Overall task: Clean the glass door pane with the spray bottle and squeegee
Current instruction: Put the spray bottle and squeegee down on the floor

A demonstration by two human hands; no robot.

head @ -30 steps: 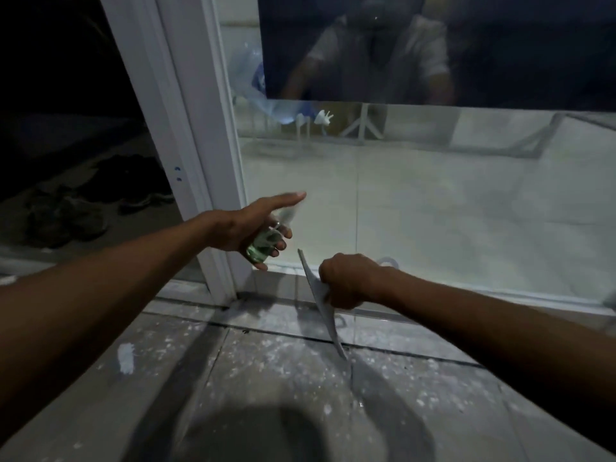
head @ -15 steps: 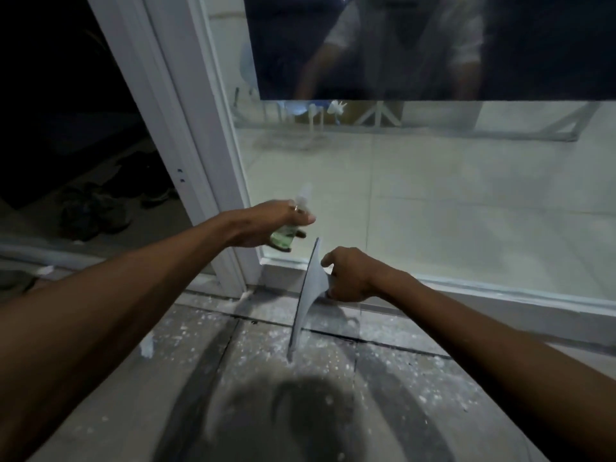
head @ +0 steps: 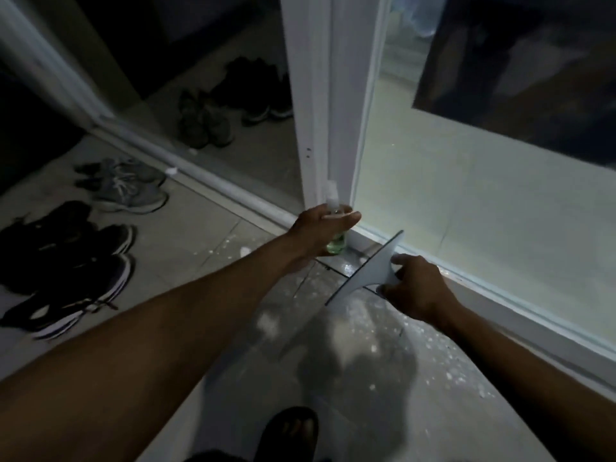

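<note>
My left hand (head: pixel 321 225) grips a small clear spray bottle (head: pixel 335 243) with green liquid, upright, low at the foot of the white door frame (head: pixel 328 111). Its white nozzle pokes up above my fingers. My right hand (head: pixel 418 288) holds a pale grey squeegee (head: pixel 370 268) by its handle, the blade slanting from lower left to upper right just above the floor. The glass door pane (head: pixel 466 201) stands to the right of both hands, dim and reflective.
Several pairs of shoes (head: pixel 83 248) lie on the floor at the left, and more (head: pixel 230 105) sit beyond the door track. The tiled floor (head: pixel 383 355) below my hands is speckled with white flecks. A sandalled foot (head: pixel 293 431) shows at the bottom edge.
The view swung left and down, bringing the shoes into sight. My left hand lowered the bottle to the base of the frame. The squeegee in my right hand tilted to a flatter slant.
</note>
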